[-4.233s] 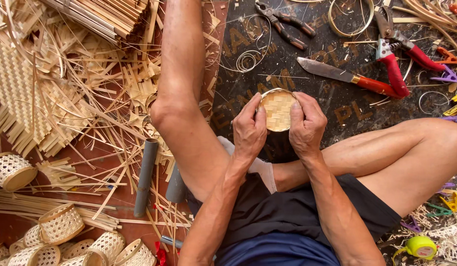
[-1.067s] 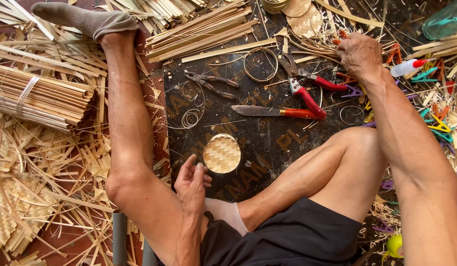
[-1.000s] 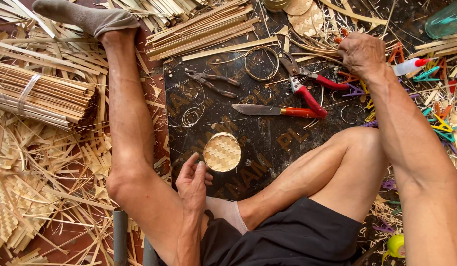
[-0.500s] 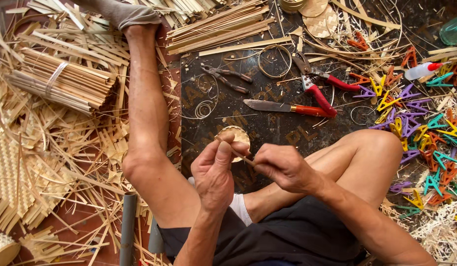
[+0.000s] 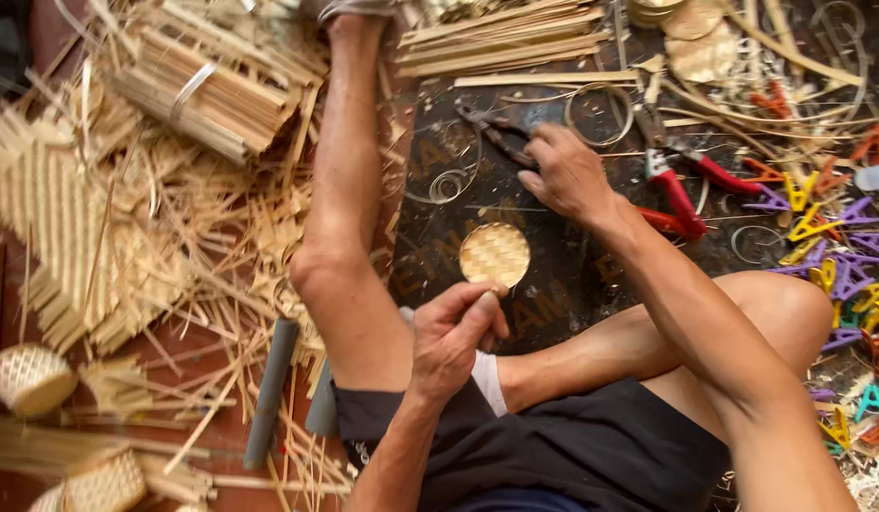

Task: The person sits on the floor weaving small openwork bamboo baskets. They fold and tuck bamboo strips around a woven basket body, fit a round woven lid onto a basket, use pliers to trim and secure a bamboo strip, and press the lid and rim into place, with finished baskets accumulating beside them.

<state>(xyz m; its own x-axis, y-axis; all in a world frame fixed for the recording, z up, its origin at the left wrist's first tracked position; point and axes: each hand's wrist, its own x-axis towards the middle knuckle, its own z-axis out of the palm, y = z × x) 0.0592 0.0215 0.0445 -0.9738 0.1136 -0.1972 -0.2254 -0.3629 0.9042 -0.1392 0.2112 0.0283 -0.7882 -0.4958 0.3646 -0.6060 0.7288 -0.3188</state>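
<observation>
Left hand (image 5: 454, 332): pinching near edge of woven disc (image 5: 494, 254), centre of dark board (image 5: 553, 246) | Right hand (image 5: 565, 173): fingers curled over dark pliers (image 5: 496, 133), far side | Risk: one-handed pinch may let disc slip; blind reach near red-handled cutters (image 5: 681, 185).

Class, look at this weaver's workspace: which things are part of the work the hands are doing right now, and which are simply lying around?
In use:
- small round woven disc, pinched at its edge by the left hand
- dark pliers, under the right hand

Lying about:
- red-handled cutters
- tied bundle of bamboo strips
- small woven basket
- coloured clips
- wire coil
</observation>
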